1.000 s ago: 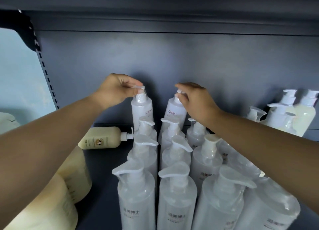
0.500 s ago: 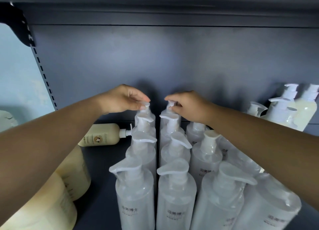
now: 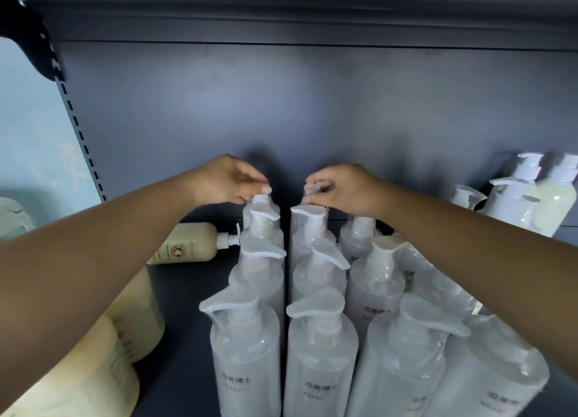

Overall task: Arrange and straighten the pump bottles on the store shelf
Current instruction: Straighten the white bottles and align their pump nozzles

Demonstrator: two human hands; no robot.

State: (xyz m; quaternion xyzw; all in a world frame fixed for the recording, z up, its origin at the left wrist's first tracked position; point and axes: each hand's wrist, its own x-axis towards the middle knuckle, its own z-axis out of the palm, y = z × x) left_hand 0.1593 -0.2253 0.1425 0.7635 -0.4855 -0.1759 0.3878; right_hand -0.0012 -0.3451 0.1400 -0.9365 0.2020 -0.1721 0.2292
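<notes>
Several clear pump bottles with white pumps stand in rows running from the shelf's front to the back panel. My left hand (image 3: 230, 180) pinches the pump head of the rearmost bottle in the left row (image 3: 262, 202). My right hand (image 3: 341, 188) grips the pump head of the rearmost bottle in the second row (image 3: 311, 188). Both of those bottles stand upright against the back, mostly hidden behind the bottles in front. The front left bottle (image 3: 247, 354) and its neighbour (image 3: 319, 357) stand closest to me.
A cream bottle (image 3: 187, 244) lies on its side at the back left, pump pointing right. Large cream tubs (image 3: 103, 379) crowd the left front. More pump bottles (image 3: 525, 197) lean at the back right. The dark back panel (image 3: 312, 109) stands close behind my hands.
Both rearmost bottles were raised and visible a second ago; they have come down into their rows. My hands have dropped with them and moved closer together.
</notes>
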